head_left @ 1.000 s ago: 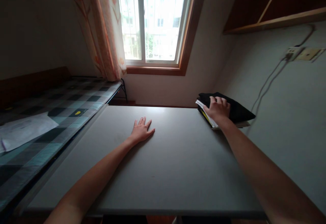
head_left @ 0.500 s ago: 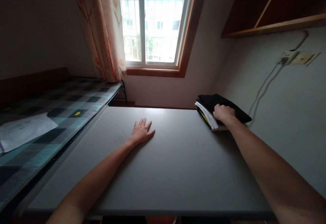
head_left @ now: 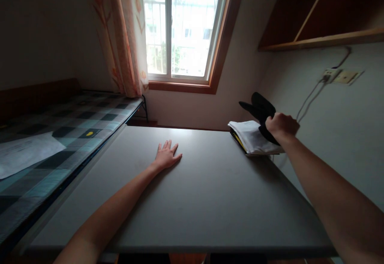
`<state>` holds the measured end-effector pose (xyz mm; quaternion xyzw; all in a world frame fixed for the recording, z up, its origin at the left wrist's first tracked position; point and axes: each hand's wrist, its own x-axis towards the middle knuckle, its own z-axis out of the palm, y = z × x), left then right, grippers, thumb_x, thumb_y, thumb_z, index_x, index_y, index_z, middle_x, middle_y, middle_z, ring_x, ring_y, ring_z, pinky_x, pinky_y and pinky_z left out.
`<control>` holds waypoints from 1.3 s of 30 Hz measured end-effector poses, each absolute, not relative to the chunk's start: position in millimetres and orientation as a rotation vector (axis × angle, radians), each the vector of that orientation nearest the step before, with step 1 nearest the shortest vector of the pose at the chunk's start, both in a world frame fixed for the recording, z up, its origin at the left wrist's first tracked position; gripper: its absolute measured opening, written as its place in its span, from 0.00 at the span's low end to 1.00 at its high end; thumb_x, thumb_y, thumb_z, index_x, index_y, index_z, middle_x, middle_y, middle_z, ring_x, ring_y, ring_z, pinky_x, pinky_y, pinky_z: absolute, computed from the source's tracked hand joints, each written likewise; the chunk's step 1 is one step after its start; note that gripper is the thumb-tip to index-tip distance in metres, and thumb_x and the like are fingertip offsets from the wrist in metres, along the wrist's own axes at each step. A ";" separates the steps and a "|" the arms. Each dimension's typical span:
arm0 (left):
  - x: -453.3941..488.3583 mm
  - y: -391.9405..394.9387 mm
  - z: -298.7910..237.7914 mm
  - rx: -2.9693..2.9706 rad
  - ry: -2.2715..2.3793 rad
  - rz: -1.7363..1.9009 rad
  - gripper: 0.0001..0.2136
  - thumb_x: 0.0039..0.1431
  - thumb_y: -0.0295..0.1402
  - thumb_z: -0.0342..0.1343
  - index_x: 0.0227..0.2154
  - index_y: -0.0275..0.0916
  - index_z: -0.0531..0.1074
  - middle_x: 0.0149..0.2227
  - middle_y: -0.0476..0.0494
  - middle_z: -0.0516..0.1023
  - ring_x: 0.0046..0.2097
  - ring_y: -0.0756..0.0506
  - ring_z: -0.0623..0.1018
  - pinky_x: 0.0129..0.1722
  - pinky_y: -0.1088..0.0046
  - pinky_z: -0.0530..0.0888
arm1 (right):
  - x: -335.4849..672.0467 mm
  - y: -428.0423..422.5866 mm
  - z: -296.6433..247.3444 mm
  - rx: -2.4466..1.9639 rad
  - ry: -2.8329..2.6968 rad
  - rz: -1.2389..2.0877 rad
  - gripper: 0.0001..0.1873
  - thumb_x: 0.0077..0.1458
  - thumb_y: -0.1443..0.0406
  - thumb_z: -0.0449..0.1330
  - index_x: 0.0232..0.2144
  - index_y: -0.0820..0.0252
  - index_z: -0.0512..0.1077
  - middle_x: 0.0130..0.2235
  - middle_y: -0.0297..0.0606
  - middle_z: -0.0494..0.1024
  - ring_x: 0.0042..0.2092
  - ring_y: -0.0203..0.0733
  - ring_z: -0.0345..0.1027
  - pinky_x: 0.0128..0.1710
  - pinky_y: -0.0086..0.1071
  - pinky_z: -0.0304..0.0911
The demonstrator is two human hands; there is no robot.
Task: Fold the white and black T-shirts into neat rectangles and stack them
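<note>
My left hand (head_left: pixel 167 155) lies flat on the grey table (head_left: pixel 198 204), fingers spread, holding nothing. At the table's far right corner my right hand (head_left: pixel 282 126) is closed around a piece of black cloth (head_left: pixel 258 106). That cloth bunches up at the fist, and its loose ends stick out up and to the left. Just below it is a folded white cloth (head_left: pixel 247 135), the top of a small stack. Something dark with a yellow edge (head_left: pixel 239 143) shows under the white cloth; its kind I cannot make out.
A bed with a checked cover (head_left: pixel 117 114) runs along the left side, with a white sheet of paper (head_left: pixel 30 152) on it. The window (head_left: pixel 192 28) and curtain (head_left: pixel 120 36) are behind the table. A wall socket (head_left: pixel 331 75) with a cable and a wooden shelf (head_left: pixel 324 40) are at right.
My right hand has lifted the black cloth off the stack, upward and to the right, so the white cloth beneath is exposed. My left hand has stayed in place.
</note>
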<state>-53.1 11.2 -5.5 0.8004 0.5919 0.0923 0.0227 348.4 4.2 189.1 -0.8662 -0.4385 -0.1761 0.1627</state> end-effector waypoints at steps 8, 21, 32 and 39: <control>-53.3 12.5 -5.3 2.456 1.820 0.472 0.26 0.63 0.51 0.45 0.60 0.46 0.64 0.67 0.36 0.56 0.67 0.35 0.56 0.64 0.46 0.51 | 268.5 -2.7 212.1 -2.161 -1.590 -0.766 0.23 0.62 0.58 0.49 0.41 0.72 0.76 0.40 0.62 0.77 0.44 0.57 0.73 0.42 0.41 0.61; -80.6 37.6 49.4 1.933 1.570 1.788 0.14 0.66 0.39 0.44 0.44 0.39 0.72 0.47 0.39 0.68 0.52 0.42 0.71 0.57 0.60 0.68 | 208.5 17.9 136.0 -1.361 -1.516 1.196 0.24 0.51 0.47 0.63 0.32 0.64 0.75 0.29 0.43 0.80 0.30 0.42 0.73 0.31 0.33 0.69; -55.0 7.9 39.5 2.609 1.016 0.582 0.16 0.58 0.40 0.59 0.47 0.43 0.74 0.51 0.41 0.71 0.48 0.43 0.75 0.50 0.64 0.71 | 253.4 22.9 94.0 -1.892 -2.127 0.645 0.23 0.54 0.55 0.61 0.47 0.65 0.76 0.44 0.48 0.81 0.42 0.46 0.75 0.41 0.32 0.67; -28.9 -20.8 29.4 2.951 1.040 0.422 0.28 0.60 0.26 0.51 0.62 0.52 0.60 0.59 0.42 0.65 0.56 0.40 0.68 0.55 0.57 0.65 | 205.4 -12.9 57.8 -2.042 -2.225 0.268 0.46 0.49 0.43 0.61 0.64 0.59 0.60 0.63 0.52 0.63 0.60 0.63 0.58 0.56 0.49 0.56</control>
